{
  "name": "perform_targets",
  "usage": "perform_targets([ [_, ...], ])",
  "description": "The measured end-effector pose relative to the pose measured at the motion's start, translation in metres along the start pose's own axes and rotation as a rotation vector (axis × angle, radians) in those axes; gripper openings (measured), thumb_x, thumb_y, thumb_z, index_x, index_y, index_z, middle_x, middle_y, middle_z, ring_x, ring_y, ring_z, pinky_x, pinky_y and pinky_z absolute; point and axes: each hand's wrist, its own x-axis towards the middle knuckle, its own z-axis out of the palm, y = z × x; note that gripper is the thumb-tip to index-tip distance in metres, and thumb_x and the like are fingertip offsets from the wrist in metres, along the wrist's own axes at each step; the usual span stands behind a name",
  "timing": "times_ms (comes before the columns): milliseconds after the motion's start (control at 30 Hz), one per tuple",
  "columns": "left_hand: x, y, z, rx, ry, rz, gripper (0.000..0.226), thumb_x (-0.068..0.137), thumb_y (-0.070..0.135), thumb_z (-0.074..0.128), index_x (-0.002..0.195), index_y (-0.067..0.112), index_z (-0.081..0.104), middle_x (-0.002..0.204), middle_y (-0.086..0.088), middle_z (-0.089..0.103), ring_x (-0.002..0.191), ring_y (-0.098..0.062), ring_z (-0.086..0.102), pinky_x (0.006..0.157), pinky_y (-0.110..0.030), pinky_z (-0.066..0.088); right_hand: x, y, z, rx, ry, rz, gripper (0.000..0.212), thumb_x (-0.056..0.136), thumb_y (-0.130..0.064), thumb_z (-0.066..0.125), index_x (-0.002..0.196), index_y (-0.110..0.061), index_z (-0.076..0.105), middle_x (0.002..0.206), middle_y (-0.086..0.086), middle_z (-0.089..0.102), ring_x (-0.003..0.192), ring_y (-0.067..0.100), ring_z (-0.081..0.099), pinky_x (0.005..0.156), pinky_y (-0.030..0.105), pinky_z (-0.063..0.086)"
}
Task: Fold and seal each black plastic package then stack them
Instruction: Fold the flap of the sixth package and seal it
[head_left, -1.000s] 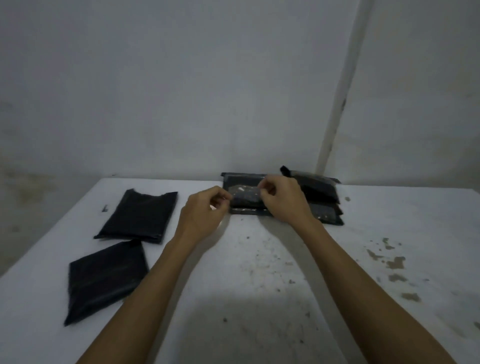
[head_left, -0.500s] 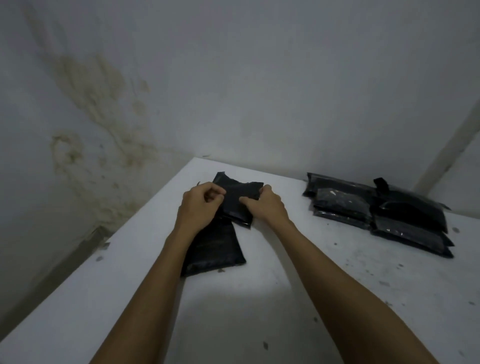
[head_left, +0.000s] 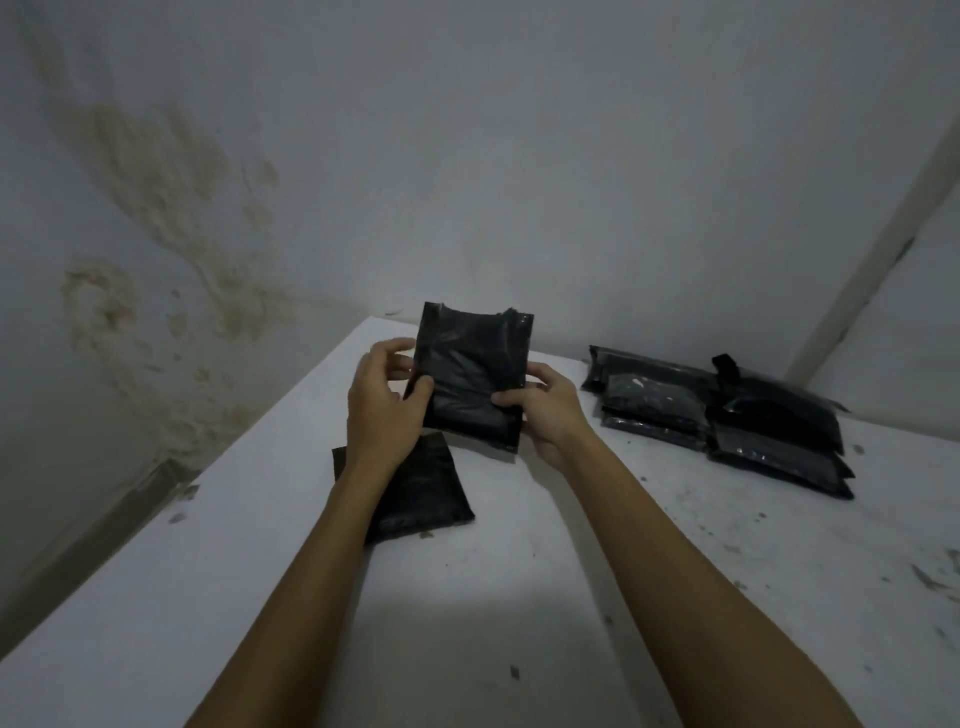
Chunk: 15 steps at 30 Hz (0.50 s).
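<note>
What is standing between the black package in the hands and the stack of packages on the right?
Nothing visible. The held package, gripped by the left hand and right hand, is raised above the table; only bare tabletop lies between it and the stack.

A white table, scuffed and flecked with dark specks toward its right side, fills a dim corner. Behind it rises a pale grey wall, blotched with yellow-brown damp stains left of the table. A pale vertical strip runs up the wall above the table's right end.
</note>
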Motion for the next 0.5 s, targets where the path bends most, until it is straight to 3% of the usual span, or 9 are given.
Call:
perform_targets([
  [67, -0.011, 0.017, 0.009, -0.096, 0.045, -0.133, 0.052, 0.091, 0.023, 0.078, 0.136, 0.026, 0.052, 0.116, 0.004, 0.061, 0.105, -0.007, 0.060, 0.081, -0.018, 0.050, -0.018, -0.005, -0.027, 0.063, -0.036, -0.004, 0.051, 0.080, 0.020, 0.068, 0.122, -0.008, 0.064, 0.107, 0.013, 0.073, 0.095, 0.028, 0.071, 0.074, 0.036, 0.061],
  [133, -0.027, 0.033, 0.021, -0.186, -0.056, -0.311, 0.060, 0.090, 0.038, 0.078, 0.141, 0.025, 0.049, 0.118, 0.006, 0.062, 0.104, -0.009, 0.063, 0.080, -0.020, 0.050, -0.040, -0.002, -0.053, 0.086, -0.069, -0.002, 0.052, 0.079, 0.020, 0.068, 0.123, -0.008, 0.064, 0.111, 0.014, 0.074, 0.101, 0.029, 0.072, 0.079, 0.038, 0.060],
  [200, -0.044, 0.046, 0.036, -0.294, -0.207, -0.439, 0.050, 0.089, 0.043, 0.078, 0.130, 0.018, 0.063, 0.112, 0.002, 0.073, 0.099, -0.016, 0.071, 0.079, -0.024, 0.056, -0.062, 0.005, -0.077, 0.096, -0.084, 0.000, 0.052, 0.078, 0.021, 0.068, 0.121, -0.009, 0.066, 0.114, 0.014, 0.075, 0.105, 0.030, 0.072, 0.081, 0.038, 0.060],
  [333, -0.083, 0.060, 0.063, -0.406, -0.341, -0.452, 0.015, 0.092, 0.026, 0.077, 0.099, 0.013, 0.078, 0.087, 0.003, 0.080, 0.081, -0.012, 0.077, 0.066, -0.018, 0.056, -0.103, 0.014, -0.120, 0.136, -0.030, 0.002, 0.046, 0.080, 0.015, 0.069, 0.120, -0.009, 0.068, 0.115, 0.013, 0.076, 0.106, 0.031, 0.073, 0.084, 0.039, 0.061],
  [500, -0.124, 0.065, 0.097, -0.470, -0.502, -0.557, 0.022, 0.092, 0.017, 0.076, 0.112, 0.009, 0.075, 0.103, -0.009, 0.080, 0.095, -0.023, 0.077, 0.081, -0.031, 0.060, -0.133, 0.022, -0.161, 0.179, 0.141, 0.005, 0.025, 0.089, -0.007, 0.072, 0.114, -0.006, 0.075, 0.108, 0.015, 0.077, 0.104, 0.034, 0.074, 0.097, 0.047, 0.058],
])
